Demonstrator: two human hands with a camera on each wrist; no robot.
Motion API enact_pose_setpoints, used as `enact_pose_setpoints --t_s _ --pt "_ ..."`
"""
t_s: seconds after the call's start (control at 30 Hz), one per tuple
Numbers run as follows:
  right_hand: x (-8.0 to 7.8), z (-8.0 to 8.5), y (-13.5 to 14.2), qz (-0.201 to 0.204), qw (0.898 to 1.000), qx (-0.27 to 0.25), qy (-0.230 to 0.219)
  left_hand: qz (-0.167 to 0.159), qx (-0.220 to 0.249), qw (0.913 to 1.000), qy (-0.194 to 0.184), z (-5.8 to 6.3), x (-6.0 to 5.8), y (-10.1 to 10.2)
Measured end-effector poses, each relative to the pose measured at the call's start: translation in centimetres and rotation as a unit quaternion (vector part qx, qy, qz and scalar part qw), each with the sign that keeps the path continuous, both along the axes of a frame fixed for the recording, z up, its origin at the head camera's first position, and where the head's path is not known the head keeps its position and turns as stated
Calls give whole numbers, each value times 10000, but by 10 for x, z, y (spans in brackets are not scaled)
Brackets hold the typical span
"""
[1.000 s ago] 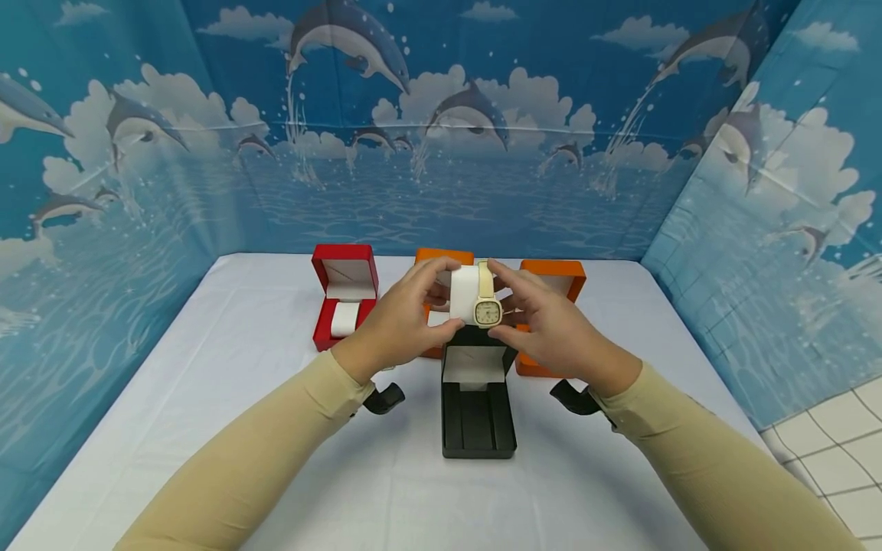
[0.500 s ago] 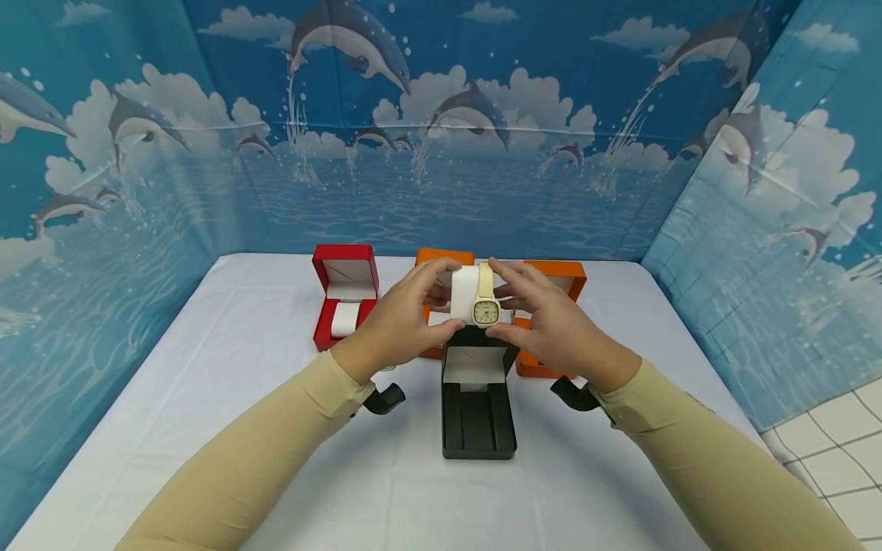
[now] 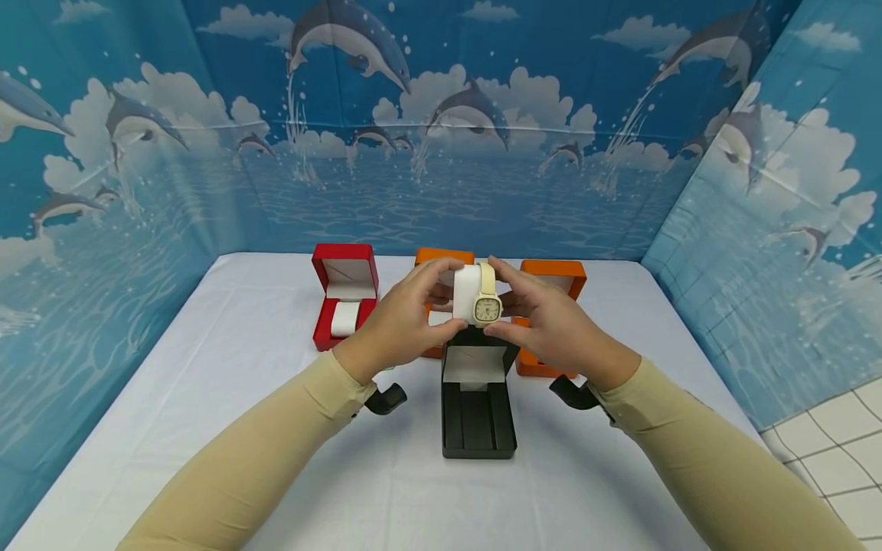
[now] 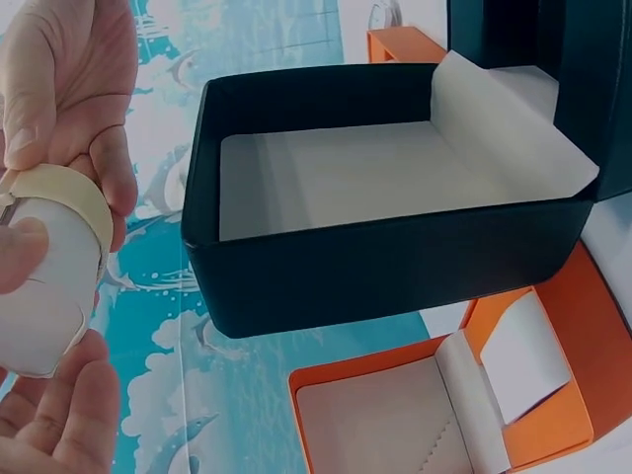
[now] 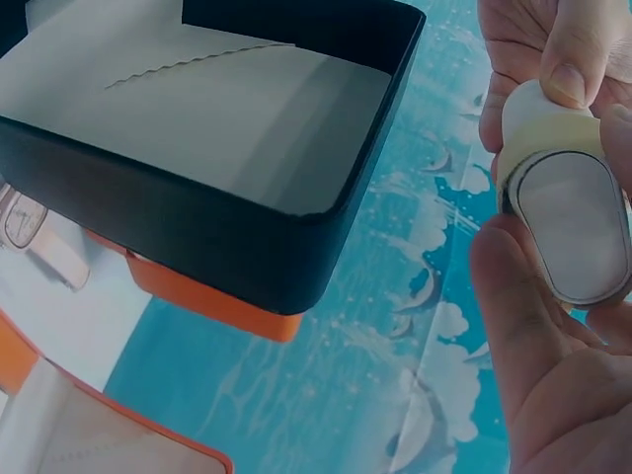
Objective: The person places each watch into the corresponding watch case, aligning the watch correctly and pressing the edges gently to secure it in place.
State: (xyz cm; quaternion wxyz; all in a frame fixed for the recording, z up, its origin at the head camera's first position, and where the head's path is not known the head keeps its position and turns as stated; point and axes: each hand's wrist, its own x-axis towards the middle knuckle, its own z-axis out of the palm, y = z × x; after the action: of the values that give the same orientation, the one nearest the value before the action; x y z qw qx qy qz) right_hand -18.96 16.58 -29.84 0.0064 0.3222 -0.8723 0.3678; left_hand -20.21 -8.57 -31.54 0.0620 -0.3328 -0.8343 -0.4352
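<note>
A cream-strapped watch [image 3: 487, 308] with a squarish dial sits round the right end of a white cushion [image 3: 465, 295], held up above the table. My left hand [image 3: 413, 306] grips the cushion's left end between thumb and fingers. From the other side, my right hand [image 3: 551, 325] holds the watch, with the thumb by the case's lower edge and the index finger at the top of the strap. The bare end of the cushion [image 5: 575, 227] faces the right wrist view. Below and nearer stands an open black watch box [image 3: 478, 451], its lid raised and no cushion inside.
To the left stands an open red box [image 3: 320, 337] with a white cushion [image 3: 344, 320] in it. Two open orange boxes, one at right [image 3: 575, 269] and one in the middle [image 3: 444, 254], stand partly hidden behind my hands. Another watch [image 5: 25, 219] lies on the table.
The watch and cushion have shifted very slightly to the right with both hands. My right fingers have moved a little around the watch. The boxes stay where they were.
</note>
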Motion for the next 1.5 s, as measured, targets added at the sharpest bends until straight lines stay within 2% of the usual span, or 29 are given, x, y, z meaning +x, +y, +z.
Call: enact_pose_setpoints --t_s 0.33,0.77,1.5 --pt "0 -1 0 -10 10000 29 67 -39 -131 9999 3 -1 -1 0" --pt "-1 -2 0 119 9999 -98 73 -102 -105 9999 19 -1 -1 -2" --pt "-3 -5 -2 171 9992 -123 338 -163 27 9999 9 -4 -2 -2"
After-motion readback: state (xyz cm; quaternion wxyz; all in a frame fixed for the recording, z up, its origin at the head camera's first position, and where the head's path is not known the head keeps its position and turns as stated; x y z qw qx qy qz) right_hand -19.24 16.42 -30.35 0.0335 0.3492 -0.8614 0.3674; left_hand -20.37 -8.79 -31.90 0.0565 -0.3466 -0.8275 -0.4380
